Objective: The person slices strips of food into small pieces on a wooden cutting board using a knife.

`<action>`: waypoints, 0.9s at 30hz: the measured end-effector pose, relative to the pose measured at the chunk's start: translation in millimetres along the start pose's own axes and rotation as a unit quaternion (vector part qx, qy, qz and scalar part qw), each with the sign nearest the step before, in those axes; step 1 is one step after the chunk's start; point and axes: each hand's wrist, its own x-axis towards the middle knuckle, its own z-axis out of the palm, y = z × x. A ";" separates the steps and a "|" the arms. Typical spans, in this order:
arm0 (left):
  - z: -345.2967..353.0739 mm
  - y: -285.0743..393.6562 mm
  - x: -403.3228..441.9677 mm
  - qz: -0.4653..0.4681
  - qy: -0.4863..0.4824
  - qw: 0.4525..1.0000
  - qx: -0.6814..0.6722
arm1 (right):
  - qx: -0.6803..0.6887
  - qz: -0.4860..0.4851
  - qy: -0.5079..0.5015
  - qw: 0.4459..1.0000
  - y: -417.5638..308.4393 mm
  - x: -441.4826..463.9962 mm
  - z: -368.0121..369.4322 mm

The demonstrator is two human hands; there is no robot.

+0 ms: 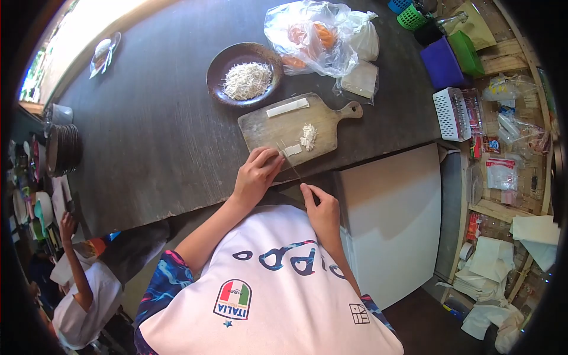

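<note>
A wooden cutting board (260, 131) with a handle lies near the table's front edge. On it are a long pale strip (287, 107), a small pile of thin shreds (308, 137) and a short flat piece (293, 150). My left hand (258, 173) is at the board's lower left edge, its fingers bent together beside the short piece; what they press is hidden. My right hand (322, 208), below the board, pinches a thin, dark tool seen edge-on, perhaps a knife (295, 170), which reaches up to the board between the hands.
Behind the board stand a brown bowl (213, 81) of pale shreds and a clear bag (307, 35) with orange items. A wrapped pale block (360, 80) lies beside the bag. Baskets (452, 114) line the right. Another person (89, 296) is at lower left, near stacked dark plates (62, 150).
</note>
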 end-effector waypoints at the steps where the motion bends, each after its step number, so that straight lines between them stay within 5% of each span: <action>1: -0.3 0.4 -0.1 -0.003 -0.001 1.000 0.002 | 0.006 0.005 0.001 1.000 3.9 -0.9 1.4; 27: 1.1 0.3 -0.3 -0.007 -0.002 1.000 -0.005 | -0.028 -0.045 0.038 0.998 6.3 8.0 14.4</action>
